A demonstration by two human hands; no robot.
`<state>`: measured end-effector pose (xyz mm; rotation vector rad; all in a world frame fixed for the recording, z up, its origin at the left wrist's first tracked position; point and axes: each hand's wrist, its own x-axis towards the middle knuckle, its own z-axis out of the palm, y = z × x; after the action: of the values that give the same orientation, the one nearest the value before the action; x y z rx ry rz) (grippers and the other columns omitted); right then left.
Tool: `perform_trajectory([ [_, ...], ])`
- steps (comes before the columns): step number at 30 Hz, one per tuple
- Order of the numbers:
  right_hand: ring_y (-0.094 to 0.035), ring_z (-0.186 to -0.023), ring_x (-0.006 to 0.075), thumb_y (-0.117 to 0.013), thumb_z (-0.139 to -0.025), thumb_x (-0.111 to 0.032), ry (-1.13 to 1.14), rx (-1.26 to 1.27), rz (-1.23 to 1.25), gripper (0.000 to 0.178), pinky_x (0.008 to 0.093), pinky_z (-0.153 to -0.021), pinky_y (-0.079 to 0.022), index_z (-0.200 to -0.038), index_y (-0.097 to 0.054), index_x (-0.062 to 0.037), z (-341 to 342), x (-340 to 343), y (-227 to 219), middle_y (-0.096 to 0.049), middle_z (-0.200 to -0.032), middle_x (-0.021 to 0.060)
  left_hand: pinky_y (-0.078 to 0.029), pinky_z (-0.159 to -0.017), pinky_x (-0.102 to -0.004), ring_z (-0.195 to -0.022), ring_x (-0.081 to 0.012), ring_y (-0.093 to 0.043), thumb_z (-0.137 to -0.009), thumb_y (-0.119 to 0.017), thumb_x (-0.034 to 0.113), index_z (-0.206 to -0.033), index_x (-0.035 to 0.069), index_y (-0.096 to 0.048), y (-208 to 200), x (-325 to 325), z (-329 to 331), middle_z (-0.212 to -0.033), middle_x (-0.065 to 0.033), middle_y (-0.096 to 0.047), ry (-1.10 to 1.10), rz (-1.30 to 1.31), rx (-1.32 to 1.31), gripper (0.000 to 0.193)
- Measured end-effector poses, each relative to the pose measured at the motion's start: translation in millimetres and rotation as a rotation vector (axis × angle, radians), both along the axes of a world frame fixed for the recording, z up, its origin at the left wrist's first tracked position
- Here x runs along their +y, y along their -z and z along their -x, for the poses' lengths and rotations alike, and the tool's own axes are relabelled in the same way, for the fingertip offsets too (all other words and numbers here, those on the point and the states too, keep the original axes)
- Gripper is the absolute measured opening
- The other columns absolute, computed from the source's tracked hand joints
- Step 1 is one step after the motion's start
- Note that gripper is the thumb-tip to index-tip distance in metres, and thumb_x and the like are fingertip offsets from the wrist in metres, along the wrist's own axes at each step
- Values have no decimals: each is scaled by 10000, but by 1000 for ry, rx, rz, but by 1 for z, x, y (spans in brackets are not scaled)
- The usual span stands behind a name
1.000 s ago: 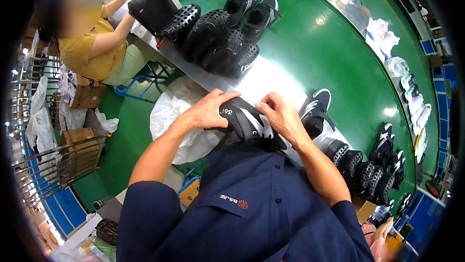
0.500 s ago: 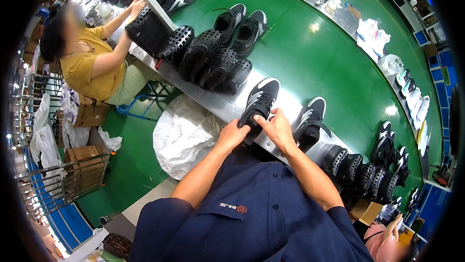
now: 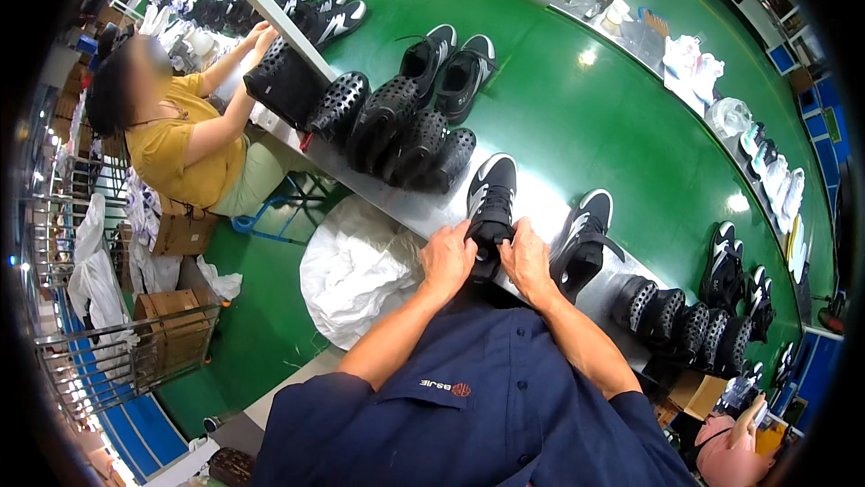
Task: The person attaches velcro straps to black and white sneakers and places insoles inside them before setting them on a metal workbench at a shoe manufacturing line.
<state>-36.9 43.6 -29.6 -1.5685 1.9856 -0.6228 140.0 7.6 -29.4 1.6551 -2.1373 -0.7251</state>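
A black and grey sneaker (image 3: 493, 188) with a white-edged toe points away from me at the metal bench edge. My left hand (image 3: 446, 257) grips the left side of its collar, thumb and fingers closed on it. On the opposite side my right hand (image 3: 530, 262) pinches the collar. Between the hands the dark shoe opening shows, partly covered by fingers. Just right of my right hand lies a similar sneaker (image 3: 581, 239), its strap sticking out sideways. Left of the held shoe stand several black perforated shoe forms (image 3: 419, 143), with two more sneakers (image 3: 464, 80) behind them.
More perforated forms (image 3: 665, 314) line the bench (image 3: 410, 209) to the right. A green conveyor surface (image 3: 577, 118) runs beyond. A white sack (image 3: 360, 271) lies left below the bench. One co-worker in yellow (image 3: 194, 140) sits at left; another in pink (image 3: 730, 451) is at lower right.
The sneaker has turned more upright in view, its collar now facing me. My hands have moved apart to either side of the collar. The whole view has shifted slightly.
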Motion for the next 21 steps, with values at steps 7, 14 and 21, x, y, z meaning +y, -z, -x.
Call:
perform_trajectory([
  [7,-648,-981,512,-731,-893,-212,-5,19,-140,404,573,-835,-523,-1103,-497,42,-7,4,-3,-646,-1027,313,-507,-761,-443,-896,-325,-579,-779,-692,150,-969,120,-645,1,-6,13,-888,-100,-566,198,390,-131,198],
  [14,-675,-852,552,-651,-887,-175,88,-27,-157,343,583,-813,-540,-1008,-513,115,-11,5,6,-673,-861,374,-514,-798,-428,-926,-318,-591,-804,-711,84,-995,92,-636,-1,-12,7,-932,-108,-553,189,370,184,204],
  [21,-688,-863,540,-643,-901,-159,5,24,-164,338,587,-818,-544,-1065,-523,111,-8,6,16,-688,-867,362,-492,-758,-416,-860,-301,-591,-848,-674,130,-919,108,-618,-16,-15,12,-877,-91,-539,397,463,121,93],
])
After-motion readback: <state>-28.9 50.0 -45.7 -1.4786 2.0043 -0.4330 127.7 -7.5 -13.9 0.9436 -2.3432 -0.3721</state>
